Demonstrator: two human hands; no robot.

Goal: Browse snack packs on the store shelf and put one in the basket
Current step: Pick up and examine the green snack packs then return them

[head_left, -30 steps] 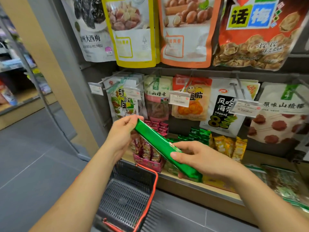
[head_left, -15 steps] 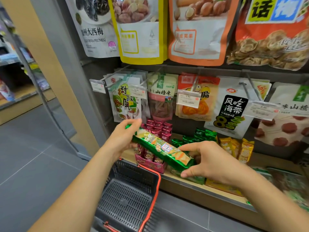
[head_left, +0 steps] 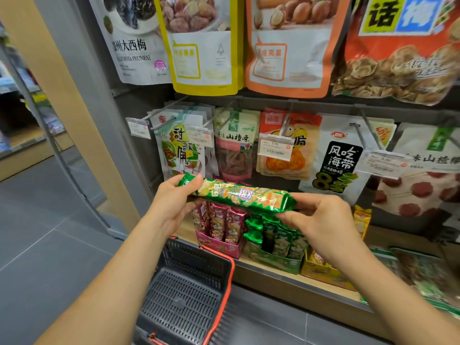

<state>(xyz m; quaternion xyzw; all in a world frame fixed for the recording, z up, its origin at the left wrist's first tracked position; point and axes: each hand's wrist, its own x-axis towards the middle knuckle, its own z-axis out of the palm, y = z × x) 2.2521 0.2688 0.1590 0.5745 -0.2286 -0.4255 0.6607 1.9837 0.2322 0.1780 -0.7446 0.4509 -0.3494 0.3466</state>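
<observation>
A long green snack pack (head_left: 239, 195) lies level in front of the shelf, printed face toward me. My left hand (head_left: 174, 202) grips its left end, thumb on top. My right hand (head_left: 321, 220) pinches its right end from below. Under the hands, a dark grey basket (head_left: 184, 302) with an orange-red handle stands on the floor, with nothing in it.
On the wooden shelf (head_left: 268, 268) stand display boxes of pink packs (head_left: 219, 227), green packs (head_left: 276, 237) and yellow packs (head_left: 361, 220). Hanging snack bags (head_left: 234, 143) on pegs with price tags fill the rows above. Grey tiled floor stretches to the left.
Both hands have turned the green pack from its plain green back to its printed face and raised it to level. The view has moved closer to the shelf.
</observation>
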